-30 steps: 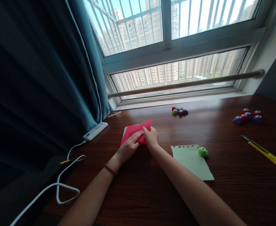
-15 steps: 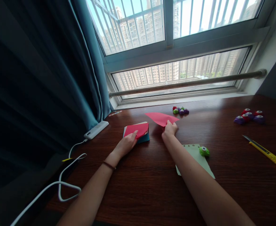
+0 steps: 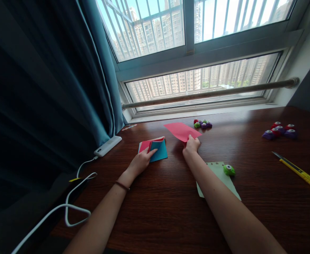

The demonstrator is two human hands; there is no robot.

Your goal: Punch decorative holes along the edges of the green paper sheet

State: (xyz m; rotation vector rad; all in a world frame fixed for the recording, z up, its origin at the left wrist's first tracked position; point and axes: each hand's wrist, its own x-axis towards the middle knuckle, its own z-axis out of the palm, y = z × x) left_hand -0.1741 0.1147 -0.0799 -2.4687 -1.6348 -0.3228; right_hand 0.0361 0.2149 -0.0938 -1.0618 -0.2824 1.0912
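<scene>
Nearest, at four o'clock from the paper stack, flat on the worktop [image 3: 157, 211]: a pale green sheet [image 3: 220, 173], partly hidden by the right forearm [image 3: 223, 201], with a green toy [image 3: 229, 170] on its far right corner. Just past three o'clock, well apart: a yellow utility knife [image 3: 300, 171], blade bared towards ten o'clock. At the clock's centre, gripped near its close edge in a closed left hand [image 3: 141, 160], thumb over blue: the paper stack [image 3: 160, 153], red and blue leaves bent apart. At two o'clock, raised and pinched by the near edge in a closed right hand [image 3: 192, 145]: a loose red sheet [image 3: 180, 131]. Probably very light, limp and easy to crease; best taken flat by an edge or corner, lightly. Farther, towards two o'clock, small coloured toys [image 3: 204, 125]; at nine, a white device [image 3: 108, 146]; beyond, at one, a window rail [image 3: 210, 94].
</scene>
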